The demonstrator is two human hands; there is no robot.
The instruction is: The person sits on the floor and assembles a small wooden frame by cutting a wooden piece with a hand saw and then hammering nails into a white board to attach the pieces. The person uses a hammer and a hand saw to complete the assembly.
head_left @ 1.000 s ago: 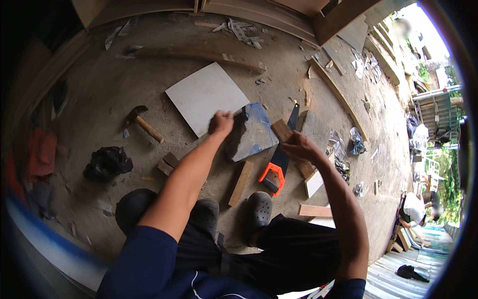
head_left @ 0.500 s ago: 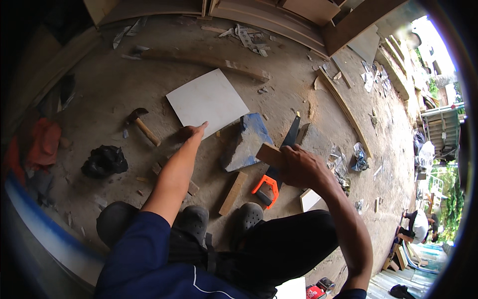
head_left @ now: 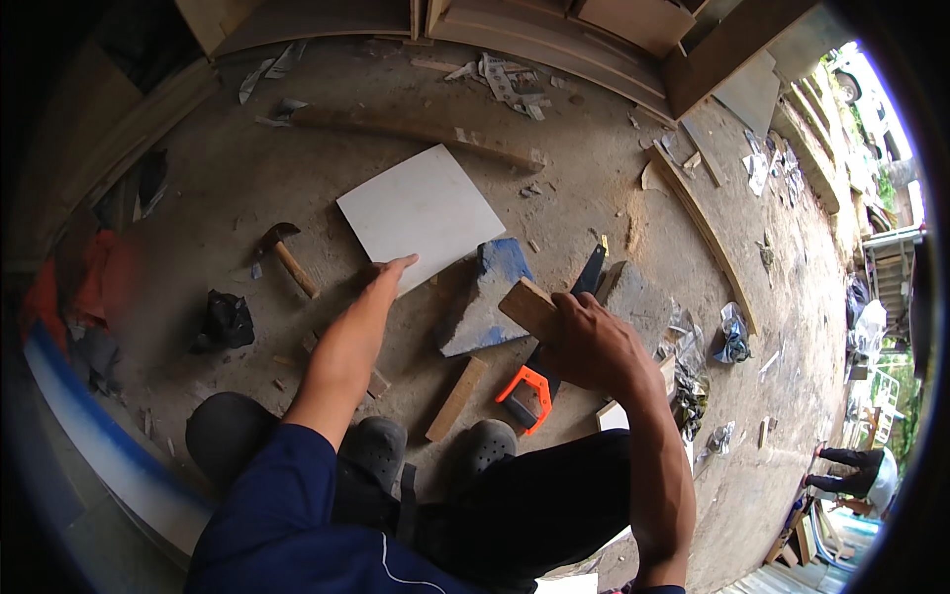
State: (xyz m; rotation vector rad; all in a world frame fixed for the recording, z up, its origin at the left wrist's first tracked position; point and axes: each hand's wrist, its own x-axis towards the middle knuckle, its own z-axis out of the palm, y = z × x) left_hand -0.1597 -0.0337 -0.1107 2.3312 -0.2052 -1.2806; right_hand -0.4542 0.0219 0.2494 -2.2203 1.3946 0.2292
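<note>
My left hand [head_left: 388,277] grips the near edge of a flat white board [head_left: 424,213], with its thumb on the top face and the other fingers hidden. In my right hand [head_left: 602,345], a short wooden block [head_left: 530,307] sticks out toward the left, held above the ground. Below that hand lies a handsaw [head_left: 524,399] with an orange and black handle and a dark blade, partly covered by the hand and block. A rough grey concrete chunk with blue paint [head_left: 487,302] rests between the board and the saw.
A hammer [head_left: 289,261] lies left of the board. Near my shoes is a wooden offcut [head_left: 457,399]. Another grey chunk [head_left: 638,297] stands beyond the saw. Long timber pieces [head_left: 416,137], a black plastic bag [head_left: 226,322] and scraps litter the floor. Another person [head_left: 871,475] is far right.
The whole view has shifted slightly. Both hands keep their holds, the right one with the wooden block tilted a little differently. The far person has changed posture.
</note>
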